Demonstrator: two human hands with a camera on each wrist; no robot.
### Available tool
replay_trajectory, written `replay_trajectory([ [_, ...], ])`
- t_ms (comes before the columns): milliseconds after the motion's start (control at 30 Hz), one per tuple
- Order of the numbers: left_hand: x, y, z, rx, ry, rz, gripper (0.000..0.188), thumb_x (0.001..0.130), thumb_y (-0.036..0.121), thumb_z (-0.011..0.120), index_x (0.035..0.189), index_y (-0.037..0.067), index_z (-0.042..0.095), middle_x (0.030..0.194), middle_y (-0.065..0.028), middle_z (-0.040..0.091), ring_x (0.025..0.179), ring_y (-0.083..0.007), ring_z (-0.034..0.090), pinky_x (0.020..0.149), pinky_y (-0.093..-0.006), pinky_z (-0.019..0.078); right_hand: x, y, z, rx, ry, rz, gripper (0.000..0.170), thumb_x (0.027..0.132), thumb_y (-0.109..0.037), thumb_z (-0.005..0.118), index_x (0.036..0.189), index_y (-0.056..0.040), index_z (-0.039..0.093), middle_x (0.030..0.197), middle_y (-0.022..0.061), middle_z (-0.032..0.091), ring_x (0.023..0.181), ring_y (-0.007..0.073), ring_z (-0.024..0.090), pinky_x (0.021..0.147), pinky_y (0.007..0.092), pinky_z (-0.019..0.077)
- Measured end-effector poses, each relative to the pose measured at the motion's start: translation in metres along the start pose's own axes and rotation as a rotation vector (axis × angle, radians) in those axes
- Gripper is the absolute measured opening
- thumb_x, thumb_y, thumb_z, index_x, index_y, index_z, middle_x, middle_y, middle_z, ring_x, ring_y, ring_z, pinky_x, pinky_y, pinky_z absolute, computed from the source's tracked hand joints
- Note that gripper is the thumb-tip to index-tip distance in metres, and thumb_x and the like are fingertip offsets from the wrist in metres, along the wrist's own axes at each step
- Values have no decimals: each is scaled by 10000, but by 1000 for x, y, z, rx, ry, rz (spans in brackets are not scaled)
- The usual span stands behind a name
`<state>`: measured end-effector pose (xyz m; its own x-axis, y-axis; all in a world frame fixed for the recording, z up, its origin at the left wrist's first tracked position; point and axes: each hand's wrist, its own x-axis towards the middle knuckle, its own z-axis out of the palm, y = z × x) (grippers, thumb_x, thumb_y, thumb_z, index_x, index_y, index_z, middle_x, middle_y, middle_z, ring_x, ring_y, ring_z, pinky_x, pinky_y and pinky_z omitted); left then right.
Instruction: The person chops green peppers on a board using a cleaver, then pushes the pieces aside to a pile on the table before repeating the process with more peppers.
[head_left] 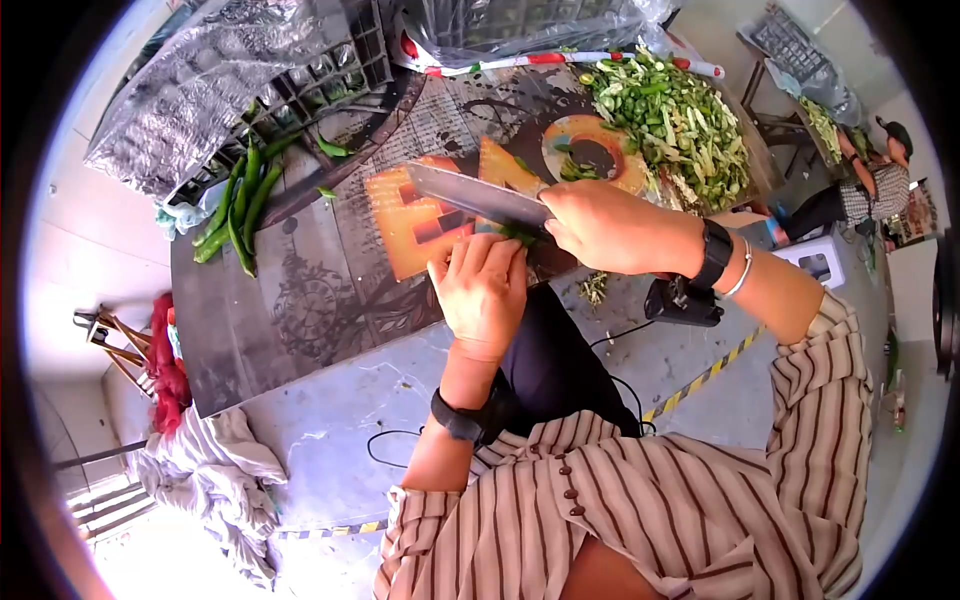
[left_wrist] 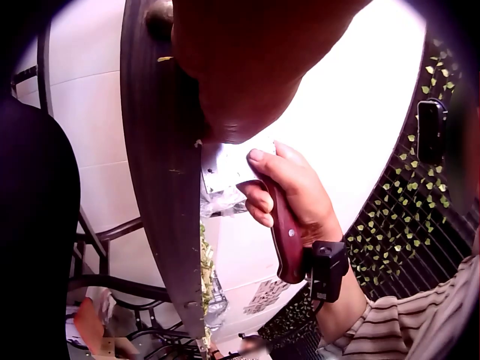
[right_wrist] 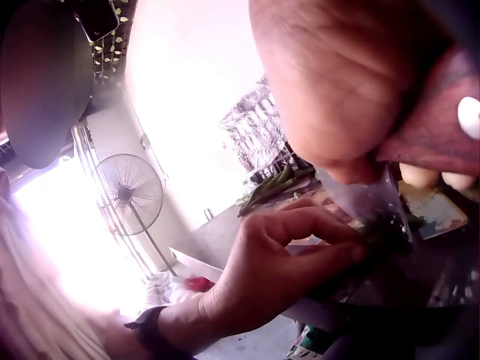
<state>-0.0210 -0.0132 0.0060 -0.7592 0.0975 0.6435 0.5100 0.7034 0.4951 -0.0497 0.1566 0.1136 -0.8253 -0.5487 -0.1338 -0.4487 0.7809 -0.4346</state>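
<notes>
My right hand (head_left: pixel 625 225) grips a kitchen knife (head_left: pixel 475 195) by its dark red handle (left_wrist: pixel 285 236). The broad blade points left across the table, just beyond my left hand (head_left: pixel 482 290). With bent fingers and thumb, the left hand pinches a green pepper (head_left: pixel 516 236) near the table's front edge. Most of that pepper is hidden by the fingers and blade; in the right wrist view it is a dark green patch beside the blade. A large heap of chopped green peppers (head_left: pixel 670 130) lies at the table's back right. Several whole long green peppers (head_left: pixel 240 205) lie at the left.
The dark patterned table (head_left: pixel 250 310) has a black crate (head_left: pixel 345 65) with silvery plastic (head_left: pixel 215 100) at its back left. A few green pieces (head_left: pixel 578 168) lie beyond the blade. Cut bits (head_left: pixel 593 288) are on the floor. Another person (head_left: pixel 875 180) is at the far right.
</notes>
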Motion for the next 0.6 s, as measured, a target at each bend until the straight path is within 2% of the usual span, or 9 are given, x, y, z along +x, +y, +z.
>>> replay_trajectory([
  [133,1,1,-3,-24,-6,-5,102,744,123,752,832,130,701,866,24,657,864,-202,610,835,-346,384,-1,-3,0,11,7,1,219,915,-130,567,852,66,491,794,257,582,782,446,587,688,490,453],
  [233,10,1,-13,-82,8,67,100,775,106,716,871,106,688,886,-10,641,906,-238,588,850,-404,392,-4,-3,0,35,32,-7,212,902,-114,564,851,80,496,805,266,590,798,459,589,698,494,459],
  [333,33,5,-29,-144,61,25,106,765,70,728,862,61,686,892,-43,670,855,-246,595,869,-355,411,-4,-3,2,39,17,38,184,884,-91,554,860,85,504,824,276,597,808,462,593,701,498,462],
  [400,55,2,-29,-174,74,35,89,790,63,711,874,54,682,890,-46,666,843,-254,584,828,-351,419,-4,-2,4,32,37,17,169,868,-74,545,864,91,508,833,283,599,812,462,596,706,500,463],
  [467,78,-1,-27,-105,97,208,56,815,95,692,859,81,660,903,-41,635,846,-260,564,774,-386,411,-3,3,4,56,29,11,176,871,-80,549,858,92,510,824,281,598,809,457,596,716,496,466],
  [500,88,-2,-28,-143,55,238,51,818,106,692,848,77,663,898,-40,643,842,-258,572,764,-378,416,-5,2,4,51,36,12,176,871,-80,549,858,92,510,824,281,598,809,457,596,716,496,466],
  [567,103,-4,-24,-169,22,232,52,821,117,694,841,75,670,888,-43,649,839,-257,577,764,-373,416,-6,-4,6,41,115,-51,135,808,-32,549,818,102,564,780,278,621,744,444,619,679,502,483],
  [600,109,-6,-22,-191,-22,220,59,824,128,695,833,73,677,878,-46,655,837,-257,583,765,-367,416,-6,-3,7,44,118,-43,135,808,-32,549,818,102,564,780,278,621,744,444,619,679,502,483],
])
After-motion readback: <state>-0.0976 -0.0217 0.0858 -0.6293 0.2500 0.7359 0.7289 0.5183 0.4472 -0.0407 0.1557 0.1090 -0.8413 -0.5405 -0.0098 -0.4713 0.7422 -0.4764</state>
